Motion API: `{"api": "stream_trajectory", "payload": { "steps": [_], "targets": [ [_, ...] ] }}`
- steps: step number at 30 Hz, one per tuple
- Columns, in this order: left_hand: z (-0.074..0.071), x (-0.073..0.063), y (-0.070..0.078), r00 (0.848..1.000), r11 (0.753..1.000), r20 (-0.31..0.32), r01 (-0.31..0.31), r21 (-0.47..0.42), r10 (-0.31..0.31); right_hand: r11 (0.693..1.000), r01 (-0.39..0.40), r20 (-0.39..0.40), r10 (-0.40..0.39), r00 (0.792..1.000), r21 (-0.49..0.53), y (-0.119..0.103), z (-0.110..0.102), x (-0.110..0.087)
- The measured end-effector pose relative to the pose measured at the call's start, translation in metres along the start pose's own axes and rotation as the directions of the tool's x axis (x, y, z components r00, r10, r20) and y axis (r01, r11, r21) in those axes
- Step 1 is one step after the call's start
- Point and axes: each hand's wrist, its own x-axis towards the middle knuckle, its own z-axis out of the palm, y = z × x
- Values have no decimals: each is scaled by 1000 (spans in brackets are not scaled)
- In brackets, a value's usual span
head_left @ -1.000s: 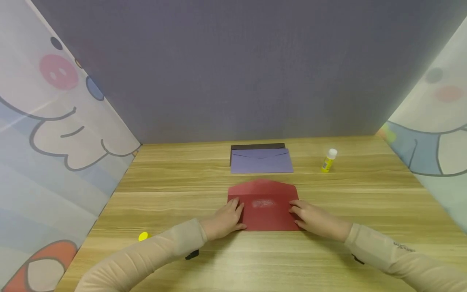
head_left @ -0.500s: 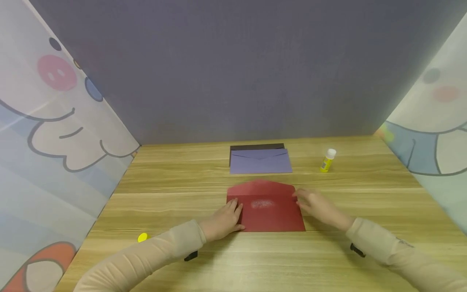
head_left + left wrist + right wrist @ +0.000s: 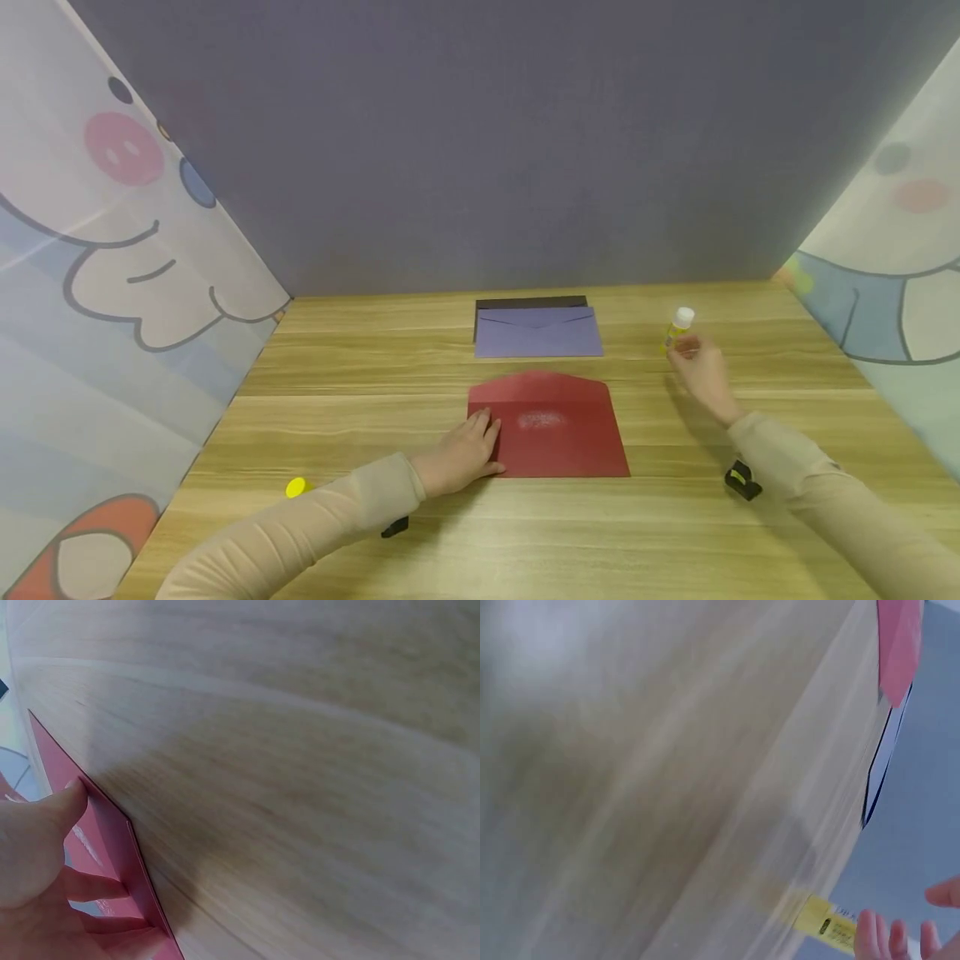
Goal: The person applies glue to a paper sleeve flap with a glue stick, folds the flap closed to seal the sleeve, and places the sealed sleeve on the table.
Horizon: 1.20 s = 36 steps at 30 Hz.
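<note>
A red envelope (image 3: 566,442) lies on the table, its pointed flap (image 3: 538,386) folded open away from me. A whitish smear (image 3: 542,419) marks its body just below the fold. My left hand (image 3: 459,454) rests on the envelope's left end; in the left wrist view the thumb (image 3: 67,804) lies near one edge, apart from the fingers. Over at the right, my right hand (image 3: 703,375) is beside an upright yellow glue stick (image 3: 677,323) with a white top. The right wrist view shows the thumb (image 3: 943,892) apart from the fingertips (image 3: 877,937), close to the glue stick.
Behind the red envelope lie a purple envelope (image 3: 538,335) and, partly under it, a black envelope (image 3: 531,302). A small yellow cap (image 3: 297,487) is near my left forearm. A grey panel (image 3: 525,150) rises at the table's back edge, with printed cloth (image 3: 150,333) at the sides.
My right hand has left the red envelope's right end and moved right and away from me to the glue stick. The left hand has stayed on the envelope.
</note>
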Motion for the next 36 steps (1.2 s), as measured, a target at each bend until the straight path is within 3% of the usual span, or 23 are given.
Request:
{"api": "stream_trajectory", "payload": {
  "steps": [8,17,24,31,36],
  "targets": [
    [0,0,-1,1000,1000,7,-11,13,11,971,-201,41,197,980,132,5,-2,14],
    [-1,2,0,999,999,32,-11,32,10,952,-221,95,205,974,212,11,0,29],
    [0,2,-1,1000,999,3,-24,40,24,938,-270,114,250,961,216,13,1,30],
    [0,1,-1,1000,999,-2,-27,26,27,962,-201,64,192,979,185,16,2,29],
    [3,3,-4,998,999,-43,-40,19,41,973,-152,76,141,987,173,8,1,28]
  ]
}}
